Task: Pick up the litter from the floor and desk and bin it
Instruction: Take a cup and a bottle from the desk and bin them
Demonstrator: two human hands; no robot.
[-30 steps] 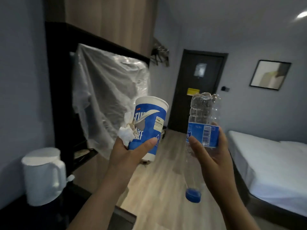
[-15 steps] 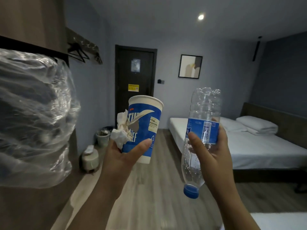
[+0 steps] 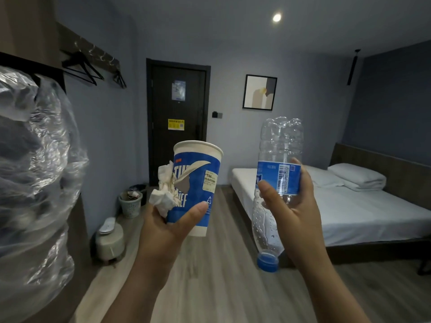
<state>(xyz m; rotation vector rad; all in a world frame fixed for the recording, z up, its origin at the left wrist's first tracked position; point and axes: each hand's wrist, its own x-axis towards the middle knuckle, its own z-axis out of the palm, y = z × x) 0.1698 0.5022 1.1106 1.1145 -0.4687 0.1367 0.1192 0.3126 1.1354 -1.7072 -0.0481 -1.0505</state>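
Observation:
My left hand (image 3: 168,227) grips a blue and white paper cup (image 3: 197,183), held upright at chest height, and presses a crumpled white tissue (image 3: 166,192) against the cup's left side. My right hand (image 3: 289,206) holds a clear empty plastic bottle (image 3: 278,159) upside down by its blue label, its blue cap (image 3: 267,262) pointing at the floor. A pale mesh waste bin (image 3: 130,205) with litter inside stands on the floor by the left wall, near the dark door, well beyond both hands.
A wood-plank floor (image 3: 221,287) runs ahead to the door (image 3: 178,120). A bed (image 3: 349,206) with white sheets fills the right side. A plastic-wrapped bulk (image 3: 35,183) juts out at left. A small white round appliance (image 3: 109,241) sits on the floor before the bin.
My view has swung right from the desk and kettle to face down the room; the bin, door and bed came into sight. Both hands keep the same hold on cup, tissue and bottle.

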